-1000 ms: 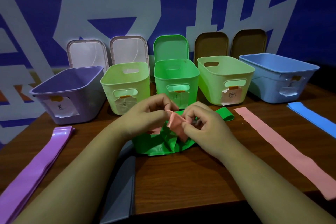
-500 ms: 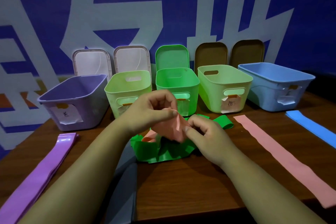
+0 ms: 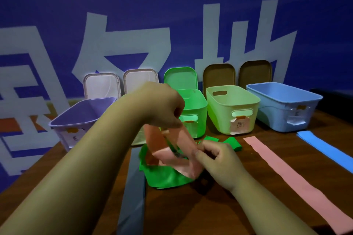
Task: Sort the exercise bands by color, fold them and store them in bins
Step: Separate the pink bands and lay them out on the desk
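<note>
While the purple bin (image 3: 82, 116) is sitting at the far left of the row, a grey band (image 3: 133, 187) is lying flat on the tabletop (image 3: 200, 215) nearer to me, running from near to far under the person's left forearm. The left hand (image 3: 160, 107) is hovering above the tabletop, its grip closing with curled fingers on the upper end of a pink band (image 3: 172, 150). That band is slanting down and to the right over a crumpled green band (image 3: 166, 177), which is lying in a heap at the middle of the tabletop. The right hand (image 3: 217, 160) is staying low by the heap, its grip pinching the lower end of the pink band between thumb and fingers.

Behind the hands the green bin (image 3: 196, 108) is standing open, and just right of it the pale green bin (image 3: 231, 105) is showing a paper label on its front. Lids (image 3: 219, 76) are leaning upright against the blue wall behind the row. Farther right a second pink band (image 3: 286, 173) is lying flat and stretched out. The blue bin (image 3: 282, 105) is closing the row at the far right, with a blue band (image 3: 324, 149) lying flat in front of it.
</note>
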`<act>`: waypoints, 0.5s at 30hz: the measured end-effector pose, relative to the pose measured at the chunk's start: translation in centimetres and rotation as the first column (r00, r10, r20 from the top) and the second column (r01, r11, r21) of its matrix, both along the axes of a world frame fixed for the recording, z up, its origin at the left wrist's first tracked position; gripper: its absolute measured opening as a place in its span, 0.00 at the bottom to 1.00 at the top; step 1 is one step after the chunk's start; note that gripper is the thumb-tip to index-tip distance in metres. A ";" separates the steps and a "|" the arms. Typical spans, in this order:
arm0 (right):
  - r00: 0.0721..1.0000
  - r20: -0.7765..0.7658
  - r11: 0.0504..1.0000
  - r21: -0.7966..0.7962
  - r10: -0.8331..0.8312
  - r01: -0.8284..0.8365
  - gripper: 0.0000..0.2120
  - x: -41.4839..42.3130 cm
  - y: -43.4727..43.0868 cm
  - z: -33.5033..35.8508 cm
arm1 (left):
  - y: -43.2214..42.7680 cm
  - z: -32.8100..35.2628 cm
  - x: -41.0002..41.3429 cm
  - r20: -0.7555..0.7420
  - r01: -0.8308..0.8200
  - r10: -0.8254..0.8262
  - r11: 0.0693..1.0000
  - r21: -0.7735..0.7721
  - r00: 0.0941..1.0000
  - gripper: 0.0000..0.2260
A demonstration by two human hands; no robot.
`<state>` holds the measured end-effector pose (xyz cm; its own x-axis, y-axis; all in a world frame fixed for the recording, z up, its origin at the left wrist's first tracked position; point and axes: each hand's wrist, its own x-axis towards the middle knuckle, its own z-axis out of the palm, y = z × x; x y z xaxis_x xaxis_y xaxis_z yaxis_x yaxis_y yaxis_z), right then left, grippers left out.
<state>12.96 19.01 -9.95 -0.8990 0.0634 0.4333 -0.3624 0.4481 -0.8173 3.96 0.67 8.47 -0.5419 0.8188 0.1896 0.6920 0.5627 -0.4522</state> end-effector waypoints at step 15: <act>0.987 0.068 0.891 -0.441 0.148 -0.103 0.08 0.4 0.1 1.1 | -1.4 -4.2 -3.6 0.862 -0.137 -0.310 0.910 0.391 0.401 0.04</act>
<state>13.33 19.10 -8.83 -0.9481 0.1094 0.2987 -0.3009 -0.0042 -0.9536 0.36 -0.70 4.27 -0.5010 0.8612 -0.0858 0.6098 0.4217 0.6710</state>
